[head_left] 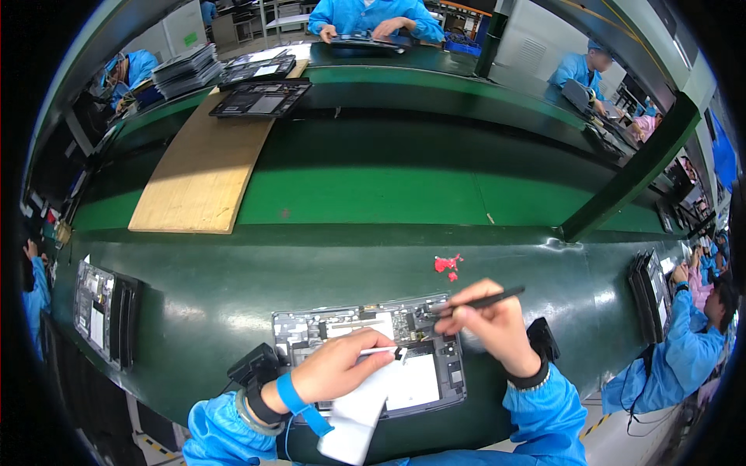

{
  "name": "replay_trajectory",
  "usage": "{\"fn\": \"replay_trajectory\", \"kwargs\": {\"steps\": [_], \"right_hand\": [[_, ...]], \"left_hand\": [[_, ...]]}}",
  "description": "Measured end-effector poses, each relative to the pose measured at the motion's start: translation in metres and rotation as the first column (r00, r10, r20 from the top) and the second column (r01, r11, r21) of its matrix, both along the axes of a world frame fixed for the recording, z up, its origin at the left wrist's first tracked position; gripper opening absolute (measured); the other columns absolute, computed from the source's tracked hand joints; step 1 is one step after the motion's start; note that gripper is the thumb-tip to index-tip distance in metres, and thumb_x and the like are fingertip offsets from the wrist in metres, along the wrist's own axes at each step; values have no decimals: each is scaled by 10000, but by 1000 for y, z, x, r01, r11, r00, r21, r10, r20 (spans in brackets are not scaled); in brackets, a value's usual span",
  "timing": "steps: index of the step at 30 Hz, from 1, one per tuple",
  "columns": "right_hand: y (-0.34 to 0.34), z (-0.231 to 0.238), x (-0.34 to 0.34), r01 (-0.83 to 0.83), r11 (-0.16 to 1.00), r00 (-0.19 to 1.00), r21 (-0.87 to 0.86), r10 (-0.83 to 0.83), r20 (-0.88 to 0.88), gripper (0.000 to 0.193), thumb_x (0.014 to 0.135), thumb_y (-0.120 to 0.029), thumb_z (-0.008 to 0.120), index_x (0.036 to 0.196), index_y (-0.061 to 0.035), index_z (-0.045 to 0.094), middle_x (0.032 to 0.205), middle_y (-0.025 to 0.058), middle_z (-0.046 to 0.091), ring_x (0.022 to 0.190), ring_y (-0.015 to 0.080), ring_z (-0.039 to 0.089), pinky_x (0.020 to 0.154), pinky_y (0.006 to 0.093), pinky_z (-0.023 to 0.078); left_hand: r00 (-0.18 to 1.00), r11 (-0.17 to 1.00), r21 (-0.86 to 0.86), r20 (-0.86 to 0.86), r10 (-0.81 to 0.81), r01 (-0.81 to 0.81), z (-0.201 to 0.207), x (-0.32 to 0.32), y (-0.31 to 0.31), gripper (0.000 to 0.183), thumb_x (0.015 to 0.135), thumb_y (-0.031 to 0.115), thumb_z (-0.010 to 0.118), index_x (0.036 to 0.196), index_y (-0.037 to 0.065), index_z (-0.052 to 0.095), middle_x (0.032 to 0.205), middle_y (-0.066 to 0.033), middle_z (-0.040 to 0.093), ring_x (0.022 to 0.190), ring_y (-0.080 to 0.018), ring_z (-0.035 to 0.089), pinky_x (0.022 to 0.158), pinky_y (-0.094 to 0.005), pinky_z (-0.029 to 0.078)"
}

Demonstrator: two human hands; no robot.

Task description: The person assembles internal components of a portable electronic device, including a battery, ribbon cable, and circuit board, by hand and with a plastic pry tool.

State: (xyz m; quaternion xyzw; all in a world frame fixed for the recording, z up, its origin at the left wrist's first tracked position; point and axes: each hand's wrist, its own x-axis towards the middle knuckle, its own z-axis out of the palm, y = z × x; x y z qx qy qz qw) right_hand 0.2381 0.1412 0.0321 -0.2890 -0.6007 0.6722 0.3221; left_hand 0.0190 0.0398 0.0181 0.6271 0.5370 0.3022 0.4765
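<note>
An opened laptop base (454,373) lies on the green bench in front of me, its circuit boards and a large white-faced panel (416,382) exposed. My left hand (342,365) is over its middle, fingers pinched on a white sheet (353,427) that hangs down past the laptop's near edge. A small black piece (399,353) shows at the sheet's upper end, by the fingertips. In my right hand (489,322) is a slim black pen-like tool (497,297), its tip low over the board's upper right. Whether the tip touches anything cannot be made out.
Red scraps (446,265) lie beyond the laptop. Stacked laptop parts stand at the left (101,314) and right (651,295). A wooden board (190,175) slopes up to the far bench, with more laptop parts (260,99) on it. A green post (633,171) rises at right. Co-workers sit around.
</note>
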Motion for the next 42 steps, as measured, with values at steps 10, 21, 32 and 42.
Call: {"fn": "replay_trajectory", "kwargs": {"steps": [10,21,32,42], "right_hand": [[-54,5,-29,-164,978,984,-128,172,53,188,810,3,591,980,52,524,903,100,584,836,159,615,728,255,515],[-64,4,-49,-228,974,953,3,223,204,140,820,8,575,944,57,534,831,108,604,804,187,634,708,258,522],[-49,-20,-79,95,991,993,-97,-87,85,145,811,13,586,924,36,498,900,118,586,808,203,633,678,253,529],[-47,-38,-96,166,986,981,2,-165,103,146,818,-18,593,868,17,460,854,110,601,807,152,622,673,239,520]], "left_hand": [[998,998,-14,-1,65,-65,5,-22,-37,178,799,213,631,883,57,645,737,-61,639,654,-122,595,585,-249,458],[998,999,-9,-54,44,-45,-4,-38,-49,184,777,219,637,853,53,656,769,-69,641,700,-185,618,645,-271,474],[941,933,357,-329,73,52,-16,-75,-34,79,735,170,614,765,98,601,1016,-23,569,853,-228,542,681,-337,462],[845,898,410,-528,89,162,-14,-71,-22,110,745,187,574,766,80,583,1065,2,542,851,-196,539,571,-319,498]]}}
